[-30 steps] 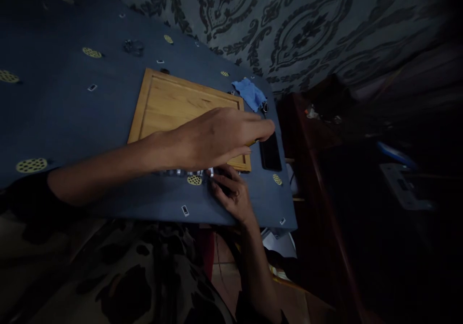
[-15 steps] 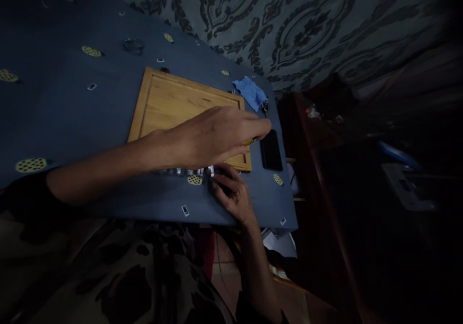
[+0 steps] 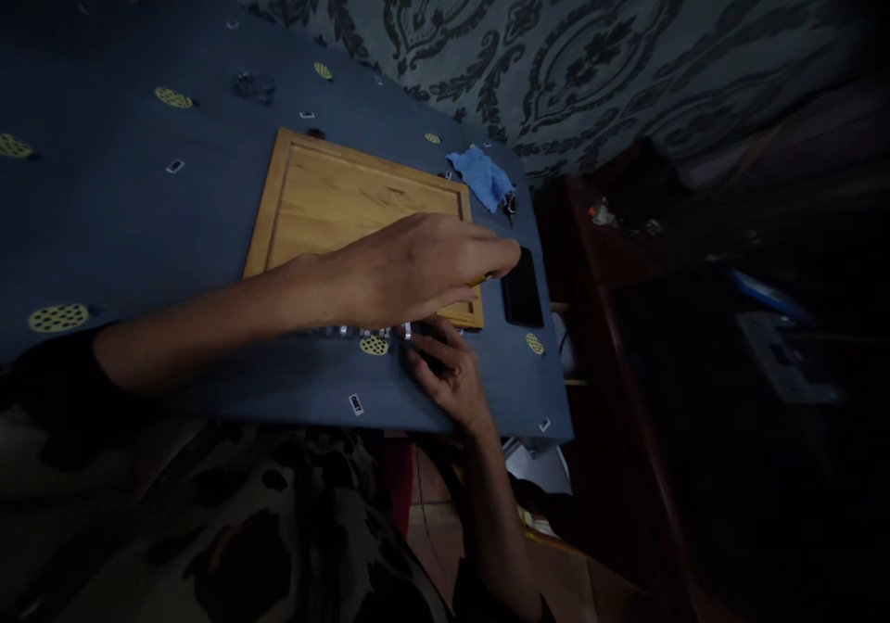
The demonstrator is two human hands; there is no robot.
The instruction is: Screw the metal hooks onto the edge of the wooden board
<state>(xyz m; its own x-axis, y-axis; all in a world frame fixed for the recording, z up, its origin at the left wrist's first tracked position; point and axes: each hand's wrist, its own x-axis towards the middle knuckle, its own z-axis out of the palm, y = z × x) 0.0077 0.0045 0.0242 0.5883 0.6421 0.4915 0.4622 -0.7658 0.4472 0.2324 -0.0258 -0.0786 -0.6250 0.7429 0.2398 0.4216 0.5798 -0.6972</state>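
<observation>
My left hand (image 3: 431, 266) reaches across the wooden board (image 3: 334, 192), back upward. Its fingers are closed around a slim yellow-and-black tool (image 3: 479, 279), mostly hidden by the hand; the kind cannot be made out. Below it, my right hand (image 3: 449, 368) rests at the board's near edge. The thumb and fingers are curled around the right end of a row of small shiny silver pieces (image 3: 405, 331). Most of that row lies under my left wrist and forearm, in shadow.
The board lies on a dark blue patterned tablecloth (image 3: 187, 234). A blue cloth (image 3: 481, 178) and a black phone (image 3: 521, 289) lie right of it. Glasses (image 3: 254, 87) lie at the back left. A patterned wall (image 3: 584, 48) borders the table; dark furniture (image 3: 626, 326) stands to the right.
My left hand has shifted very slightly downward, with the yellow-and-black tool still in it. My right hand keeps its place at the silver pieces.
</observation>
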